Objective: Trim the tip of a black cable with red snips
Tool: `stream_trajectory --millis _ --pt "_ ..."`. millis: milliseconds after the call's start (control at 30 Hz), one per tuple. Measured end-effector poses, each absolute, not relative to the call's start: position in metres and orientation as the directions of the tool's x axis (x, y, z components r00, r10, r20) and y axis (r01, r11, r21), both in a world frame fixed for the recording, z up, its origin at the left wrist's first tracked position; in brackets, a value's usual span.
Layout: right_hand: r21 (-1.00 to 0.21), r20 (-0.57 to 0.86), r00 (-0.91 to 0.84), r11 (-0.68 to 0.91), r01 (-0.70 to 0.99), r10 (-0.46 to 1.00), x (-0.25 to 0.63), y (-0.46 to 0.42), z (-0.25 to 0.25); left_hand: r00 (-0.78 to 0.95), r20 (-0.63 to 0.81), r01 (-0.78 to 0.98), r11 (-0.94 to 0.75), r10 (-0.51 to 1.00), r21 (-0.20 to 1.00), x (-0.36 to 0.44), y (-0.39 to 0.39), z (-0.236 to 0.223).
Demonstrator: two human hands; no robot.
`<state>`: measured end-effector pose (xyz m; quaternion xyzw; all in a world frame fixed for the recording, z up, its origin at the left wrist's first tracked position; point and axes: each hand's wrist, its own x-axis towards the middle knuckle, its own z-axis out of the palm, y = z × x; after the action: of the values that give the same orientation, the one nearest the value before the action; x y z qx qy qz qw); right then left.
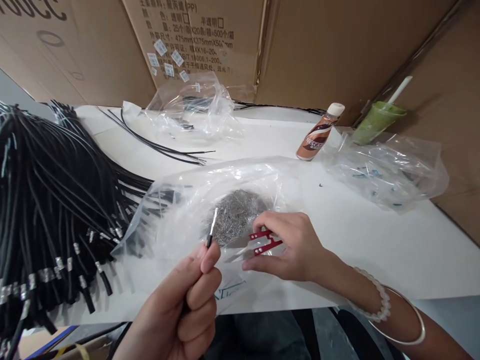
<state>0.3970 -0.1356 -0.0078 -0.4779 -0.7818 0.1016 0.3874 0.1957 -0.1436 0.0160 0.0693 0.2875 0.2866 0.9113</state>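
My left hand is closed around a black cable, whose stripped, silvery end points up from between thumb and forefinger. In my right hand is a pair of red-handled thread snips, held between thumb and fingers. Their blades point left, a short way to the right of the cable end and apart from it. Behind both hands, a clear plastic bag lies spread on the table with a heap of fine silvery wire clippings in it.
A large bundle of black cables hangs at the left. Loose cables and another clear bag lie behind. A Nescafe bottle, a green cup and a crumpled bag stand at right. Cardboard boxes wall off the back.
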Motion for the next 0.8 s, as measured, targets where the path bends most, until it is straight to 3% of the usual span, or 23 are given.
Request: stream_trajectory --millis 133,233,300,367,467,533,667,800 --pt "-0.348 0.597 -0.319 0.596 0.724 0.736 0.397 -0.135 -0.006 0.658 -0.511 -0.491 0.830 0.553 0.265 0.199 -0.147 0.012" --pt "-0.320 0.638 -0.293 0.592 0.740 0.712 0.400 -0.134 -0.004 0.668 -0.499 -0.510 0.828 0.552 0.234 0.201 -0.147 0.009" --pt "-0.407 0.631 -0.205 0.544 0.734 0.749 0.404 -0.134 -0.003 0.677 -0.487 -0.520 0.827 0.552 0.213 0.202 -0.147 0.008" --pt "-0.577 0.595 -0.060 0.478 0.662 0.802 0.407 -0.133 -0.003 0.691 -0.474 -0.531 0.828 0.545 0.180 0.202 -0.146 0.008" --pt "-0.849 0.422 0.069 0.367 0.381 0.904 0.404 -0.135 -0.001 0.722 -0.453 -0.532 0.838 0.523 0.120 0.201 -0.145 0.006" --pt "-0.957 0.233 0.006 0.228 0.180 0.972 0.396 -0.137 0.003 0.772 -0.426 -0.488 0.869 0.473 0.080 0.200 -0.146 0.005" --pt "-0.991 -0.103 -0.222 -0.119 -0.058 0.969 0.383 -0.141 0.013 0.885 -0.288 -0.379 0.925 0.365 0.008 0.201 -0.150 0.005" --pt "-0.969 -0.124 -0.375 -0.194 -0.154 0.919 0.382 -0.142 0.018 0.923 -0.133 -0.365 0.931 0.362 0.005 0.205 -0.153 0.007"
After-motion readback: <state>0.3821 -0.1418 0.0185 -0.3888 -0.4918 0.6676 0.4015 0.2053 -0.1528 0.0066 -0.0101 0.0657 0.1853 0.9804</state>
